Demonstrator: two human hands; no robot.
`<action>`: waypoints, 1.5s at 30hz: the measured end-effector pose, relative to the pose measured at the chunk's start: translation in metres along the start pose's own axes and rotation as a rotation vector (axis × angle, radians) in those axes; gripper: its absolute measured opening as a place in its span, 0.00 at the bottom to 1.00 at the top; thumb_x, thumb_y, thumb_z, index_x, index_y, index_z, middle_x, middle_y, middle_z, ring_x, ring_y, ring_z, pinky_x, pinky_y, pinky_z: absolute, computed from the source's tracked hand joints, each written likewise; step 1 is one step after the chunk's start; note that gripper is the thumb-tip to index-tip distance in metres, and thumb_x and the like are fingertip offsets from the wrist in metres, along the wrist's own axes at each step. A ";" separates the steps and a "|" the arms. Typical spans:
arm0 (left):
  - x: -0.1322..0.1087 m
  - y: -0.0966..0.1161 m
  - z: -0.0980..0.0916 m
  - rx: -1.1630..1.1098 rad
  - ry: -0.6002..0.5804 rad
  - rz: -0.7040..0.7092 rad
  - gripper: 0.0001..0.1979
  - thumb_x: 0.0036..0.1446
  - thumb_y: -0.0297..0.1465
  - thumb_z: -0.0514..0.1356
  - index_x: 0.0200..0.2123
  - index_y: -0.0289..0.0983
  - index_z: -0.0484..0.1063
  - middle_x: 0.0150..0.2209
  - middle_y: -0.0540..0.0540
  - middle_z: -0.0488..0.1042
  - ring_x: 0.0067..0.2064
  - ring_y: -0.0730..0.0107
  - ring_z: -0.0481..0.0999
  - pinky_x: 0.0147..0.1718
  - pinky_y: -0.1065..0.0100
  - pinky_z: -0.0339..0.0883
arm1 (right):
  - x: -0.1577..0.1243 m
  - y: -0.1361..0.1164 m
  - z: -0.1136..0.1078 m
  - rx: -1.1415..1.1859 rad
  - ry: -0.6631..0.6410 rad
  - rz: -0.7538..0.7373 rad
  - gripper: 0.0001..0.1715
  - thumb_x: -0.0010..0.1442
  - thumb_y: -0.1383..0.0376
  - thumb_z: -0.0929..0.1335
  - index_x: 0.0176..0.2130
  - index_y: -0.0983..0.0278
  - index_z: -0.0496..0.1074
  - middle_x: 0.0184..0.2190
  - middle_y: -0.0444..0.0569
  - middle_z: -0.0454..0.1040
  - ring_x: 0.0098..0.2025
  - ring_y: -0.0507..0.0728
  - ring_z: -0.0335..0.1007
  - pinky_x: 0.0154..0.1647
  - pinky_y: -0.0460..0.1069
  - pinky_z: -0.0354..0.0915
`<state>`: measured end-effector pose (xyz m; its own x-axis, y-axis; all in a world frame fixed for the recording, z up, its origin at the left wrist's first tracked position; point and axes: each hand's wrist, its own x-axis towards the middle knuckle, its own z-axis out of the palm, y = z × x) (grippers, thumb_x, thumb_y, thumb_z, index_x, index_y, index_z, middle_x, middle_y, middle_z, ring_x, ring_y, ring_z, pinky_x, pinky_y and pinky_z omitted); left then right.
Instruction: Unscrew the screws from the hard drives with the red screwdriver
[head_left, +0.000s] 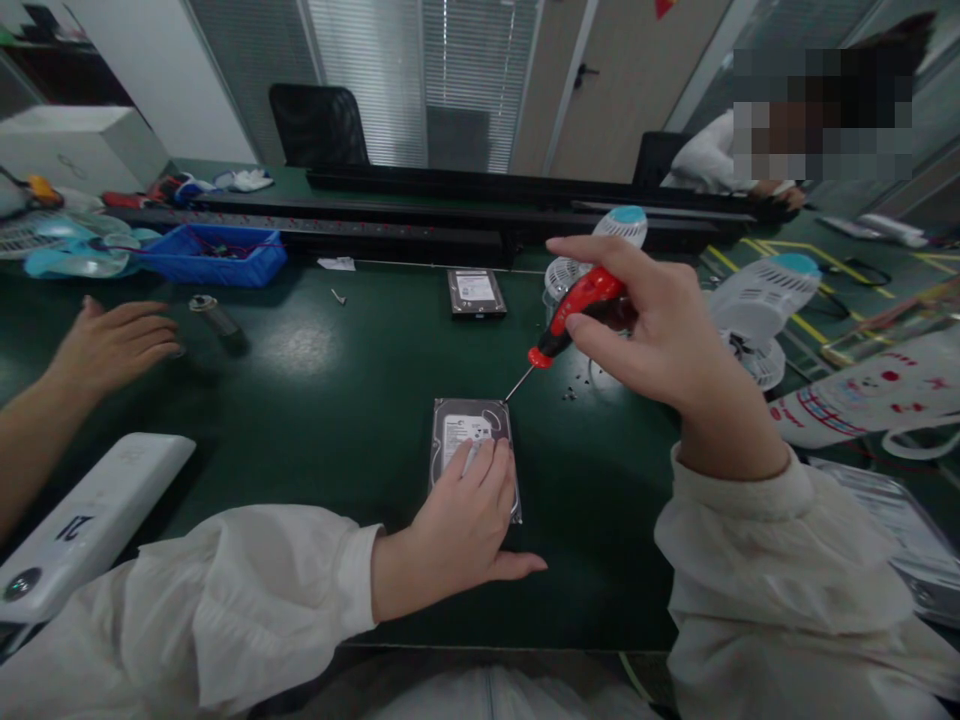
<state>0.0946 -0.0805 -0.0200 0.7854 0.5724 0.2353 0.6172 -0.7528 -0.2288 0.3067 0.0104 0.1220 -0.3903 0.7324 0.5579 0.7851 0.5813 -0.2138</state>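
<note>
A hard drive (450,430) lies label side up on the dark green table, near its front edge. My left hand (469,515) rests on the drive's lower right part, fingers stretched flat over its label and the thumb pointing right. In my right hand (637,325) is a red and black screwdriver (570,315), gripped by the handle and tilted. Its tip meets the drive at or close to the top right corner; a screw there is too small to make out. Several tiny dark screws (574,388) are scattered on the table right of the drive.
A second hard drive (476,292) lies farther back. White fans (765,300) and a white patterned cup (877,390) stand right. A blue bin (217,255), a metal cylinder (214,312), another person's hand (112,345) and a white device (97,520) are left. Another person sits back right.
</note>
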 end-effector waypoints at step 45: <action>-0.001 0.001 0.001 -0.011 -0.012 0.001 0.54 0.66 0.66 0.43 0.65 0.21 0.72 0.64 0.24 0.73 0.64 0.40 0.71 0.64 0.49 0.59 | 0.003 0.006 0.008 0.016 0.047 0.086 0.26 0.60 0.53 0.72 0.55 0.58 0.69 0.46 0.52 0.77 0.32 0.57 0.69 0.35 0.54 0.66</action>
<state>0.0941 -0.0815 -0.0214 0.7869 0.5752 0.2236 0.6156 -0.7572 -0.2185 0.3064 0.0189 0.1158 -0.2986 0.7622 0.5743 0.8068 0.5231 -0.2747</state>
